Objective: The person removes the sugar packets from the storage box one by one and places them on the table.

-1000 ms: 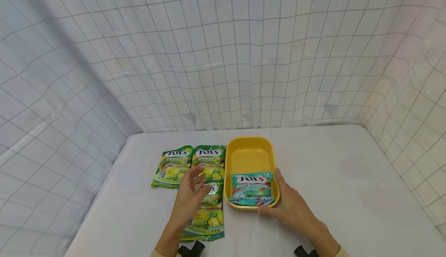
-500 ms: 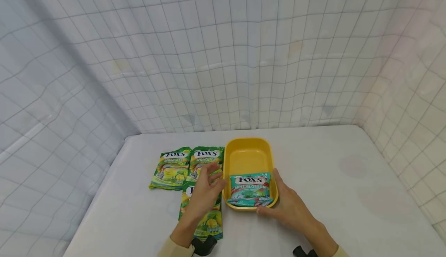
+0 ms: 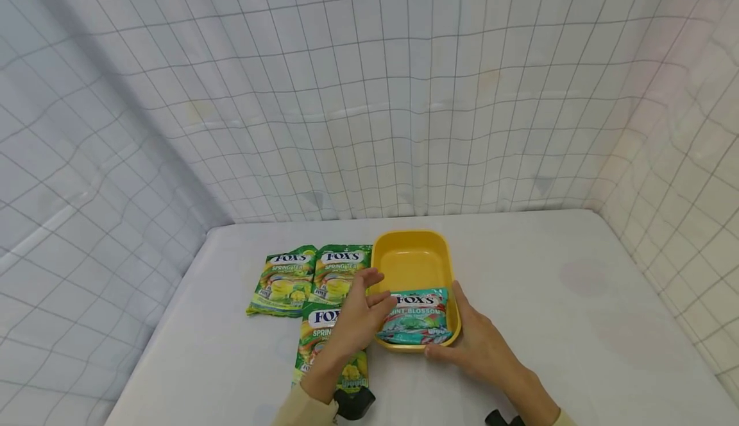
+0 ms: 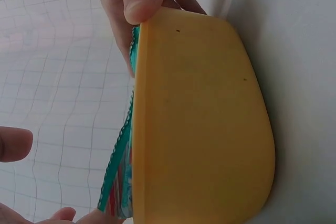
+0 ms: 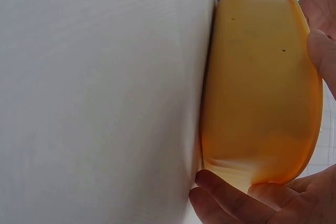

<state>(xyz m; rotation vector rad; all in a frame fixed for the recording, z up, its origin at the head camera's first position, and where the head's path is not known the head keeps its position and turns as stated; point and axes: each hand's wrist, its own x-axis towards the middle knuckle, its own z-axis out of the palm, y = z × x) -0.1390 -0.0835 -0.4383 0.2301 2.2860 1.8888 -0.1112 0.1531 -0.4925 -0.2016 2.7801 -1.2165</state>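
Note:
A yellow tray (image 3: 412,265) stands on the white table, with a teal Fox's Mint Blossom candy bag (image 3: 418,320) lying in its near half. My right hand (image 3: 479,346) holds the tray's near right corner, thumb on the near rim and fingers along the right side. Over the left rim reaches my left hand (image 3: 360,320), its fingers apart and loosely bent beside the teal bag. In the left wrist view, its thumb (image 4: 14,144) is clear of the bag, while fingers sit close to the bag's end; whether they touch it I cannot tell.
Several green Fox's Spring Tea bags (image 3: 283,281) lie flat to the left of the tray, one partly under my left forearm in the head view. White gridded curtains (image 3: 404,124) surround the white-covered table (image 3: 548,304) at the back and sides.
My left hand has moved right, from above the green bags to over the tray's left rim by the teal bag. The right hand keeps its hold on the tray.

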